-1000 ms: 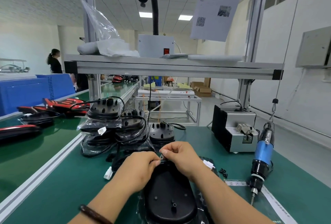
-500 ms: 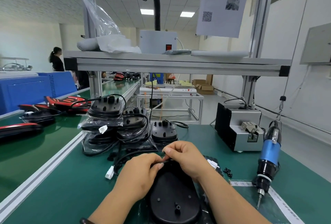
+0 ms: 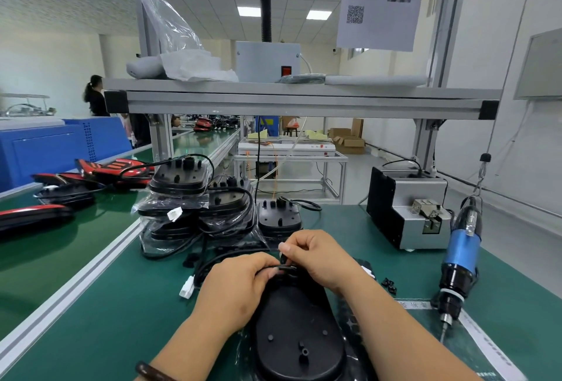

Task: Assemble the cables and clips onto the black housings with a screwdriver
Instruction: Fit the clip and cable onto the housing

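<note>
A black oval housing (image 3: 299, 332) lies flat on the green bench in front of me. My left hand (image 3: 235, 286) grips the black cable (image 3: 213, 262) against the housing's far end. My right hand (image 3: 319, 256) pinches a small black clip just above that same end, fingertips almost meeting the left thumb. The cable's white connector (image 3: 187, 288) lies left of the housing. A blue electric screwdriver (image 3: 460, 262) hangs from a cord to the right, tip down. Loose black clips (image 3: 390, 284) lie on the mat between.
Stacks of bagged black housings with cables (image 3: 197, 204) stand behind my hands. A grey screw feeder box (image 3: 407, 210) sits back right. Red and black parts (image 3: 91, 173) lie on the conveyor at left. An aluminium shelf (image 3: 298, 100) spans overhead. A person (image 3: 95, 96) stands far left.
The camera has drawn nearer and tilted slightly. My hands stay at the housing's far end, the fingers shifting the clip and cable a little.
</note>
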A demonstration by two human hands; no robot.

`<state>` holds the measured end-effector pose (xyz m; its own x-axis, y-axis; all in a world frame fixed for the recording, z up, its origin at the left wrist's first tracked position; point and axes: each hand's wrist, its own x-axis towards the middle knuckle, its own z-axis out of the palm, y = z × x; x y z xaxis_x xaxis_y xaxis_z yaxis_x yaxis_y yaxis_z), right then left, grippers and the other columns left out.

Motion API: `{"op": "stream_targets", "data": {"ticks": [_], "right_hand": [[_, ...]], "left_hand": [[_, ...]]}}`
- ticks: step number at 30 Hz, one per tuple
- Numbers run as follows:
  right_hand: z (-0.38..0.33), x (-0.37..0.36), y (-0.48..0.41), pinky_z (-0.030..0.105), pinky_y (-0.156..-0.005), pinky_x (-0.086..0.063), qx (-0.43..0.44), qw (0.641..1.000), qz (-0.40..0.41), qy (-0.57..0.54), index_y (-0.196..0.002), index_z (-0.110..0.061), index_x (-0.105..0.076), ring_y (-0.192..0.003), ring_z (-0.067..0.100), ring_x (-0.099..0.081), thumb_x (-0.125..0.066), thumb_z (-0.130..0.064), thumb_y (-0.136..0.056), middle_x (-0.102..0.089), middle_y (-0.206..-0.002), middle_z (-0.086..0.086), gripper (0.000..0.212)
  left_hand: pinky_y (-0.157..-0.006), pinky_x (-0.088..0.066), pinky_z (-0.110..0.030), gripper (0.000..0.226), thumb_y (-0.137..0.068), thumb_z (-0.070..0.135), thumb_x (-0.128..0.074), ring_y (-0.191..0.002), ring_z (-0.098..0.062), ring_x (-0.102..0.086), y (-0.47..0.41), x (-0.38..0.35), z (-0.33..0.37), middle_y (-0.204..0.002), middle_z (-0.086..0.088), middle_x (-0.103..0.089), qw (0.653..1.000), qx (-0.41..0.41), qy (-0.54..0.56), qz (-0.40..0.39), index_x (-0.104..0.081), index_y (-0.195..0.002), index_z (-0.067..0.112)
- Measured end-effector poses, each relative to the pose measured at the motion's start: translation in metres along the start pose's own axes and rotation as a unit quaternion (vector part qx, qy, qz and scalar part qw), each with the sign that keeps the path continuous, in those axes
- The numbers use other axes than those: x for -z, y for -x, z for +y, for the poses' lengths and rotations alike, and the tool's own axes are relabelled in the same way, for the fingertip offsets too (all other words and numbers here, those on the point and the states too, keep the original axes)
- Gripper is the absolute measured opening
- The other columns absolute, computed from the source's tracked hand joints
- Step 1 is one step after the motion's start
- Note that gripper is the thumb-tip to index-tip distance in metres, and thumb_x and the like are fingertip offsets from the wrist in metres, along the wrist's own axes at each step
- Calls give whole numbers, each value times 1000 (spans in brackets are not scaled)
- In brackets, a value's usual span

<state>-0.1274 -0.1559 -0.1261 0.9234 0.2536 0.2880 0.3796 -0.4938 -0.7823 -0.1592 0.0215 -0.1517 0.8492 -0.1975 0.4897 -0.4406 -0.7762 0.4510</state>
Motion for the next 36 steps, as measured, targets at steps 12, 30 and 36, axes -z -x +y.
{"op": "stream_targets", "data": {"ticks": [12,30,36], "right_hand": [[-6,-2,1,25,-73,-47,43,997,-22,52,-80,-12,-71,-68,4,-52,-62,-27,-93,-64,-74,-3,21],[0,2,11,20,-65,-38,49,998,-29,3,-84,0,-66,-68,7,-44,-55,-28,-97,-52,-73,2,33],[0,-3,11,12,-64,-37,63,997,-5,38,-82,-2,-69,-60,-2,-43,-59,-22,-95,-51,-68,-7,26]], "left_hand": [[-81,-48,-24,13,-90,43,-59,-88,2,-59,2,2,0,-89,23,-67,1000,6,-2,-2,-66,-100,41],[-71,-51,-30,21,-90,43,-57,-77,-7,-61,12,0,6,-84,18,-68,1000,5,-3,19,-48,-108,49],[-70,-51,-31,18,-90,45,-55,-77,-7,-61,13,-3,6,-83,17,-69,1000,16,-9,25,-48,-106,47]]}}
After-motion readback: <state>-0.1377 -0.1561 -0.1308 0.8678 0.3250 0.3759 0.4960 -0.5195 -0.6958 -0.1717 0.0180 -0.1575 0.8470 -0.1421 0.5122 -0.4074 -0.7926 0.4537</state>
